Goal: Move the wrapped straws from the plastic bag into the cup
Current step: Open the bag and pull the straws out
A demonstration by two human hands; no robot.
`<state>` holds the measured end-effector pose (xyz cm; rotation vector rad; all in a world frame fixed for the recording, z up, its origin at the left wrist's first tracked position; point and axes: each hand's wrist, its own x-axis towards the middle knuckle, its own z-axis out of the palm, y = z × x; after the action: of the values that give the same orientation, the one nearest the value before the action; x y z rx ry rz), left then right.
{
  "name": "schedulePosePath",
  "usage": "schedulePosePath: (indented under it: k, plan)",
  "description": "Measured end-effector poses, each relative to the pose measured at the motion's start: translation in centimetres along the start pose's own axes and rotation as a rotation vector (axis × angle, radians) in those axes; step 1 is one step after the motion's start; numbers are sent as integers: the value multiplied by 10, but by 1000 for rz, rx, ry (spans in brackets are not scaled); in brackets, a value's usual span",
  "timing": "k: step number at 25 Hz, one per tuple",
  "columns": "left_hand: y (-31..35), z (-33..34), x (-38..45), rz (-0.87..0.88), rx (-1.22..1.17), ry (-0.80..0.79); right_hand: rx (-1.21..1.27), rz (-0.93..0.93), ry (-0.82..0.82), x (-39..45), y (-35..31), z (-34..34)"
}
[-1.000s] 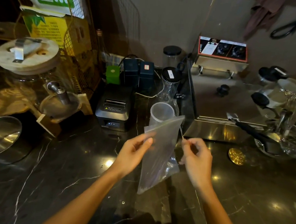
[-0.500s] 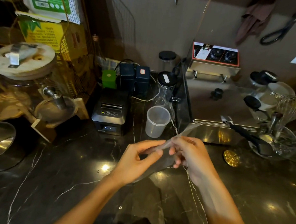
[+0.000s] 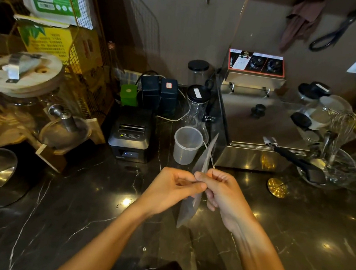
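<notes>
Dark marble counter [image 3: 82, 223] bears cup [image 3: 186, 145], printer [image 3: 131, 134], fryer [image 3: 257, 127]

The clear bag [image 3: 191, 205] hangs edge-on above the counter [image 3: 83, 212], top tilted far-right. The translucent cup [image 3: 186, 145] stands upright just beyond, empty.

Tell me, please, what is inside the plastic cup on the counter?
Nothing can be seen inside the plastic cup: through its open top and translucent wall it looks empty. Both hands, left hand and right hand, hold the plastic bag before it.
</notes>
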<state>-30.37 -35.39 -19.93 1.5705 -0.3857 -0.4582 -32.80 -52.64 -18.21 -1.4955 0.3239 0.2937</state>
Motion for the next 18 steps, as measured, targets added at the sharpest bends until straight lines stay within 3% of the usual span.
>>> schedulePosePath:
  k: [14,18]
  plan:
    - [-4,-6,-8,-189,-180,6,120,-15,-196,-4,4,-8]
    - [-1,-5,-7,-142,-109,29,72,-32,-187,-4,3,-5]
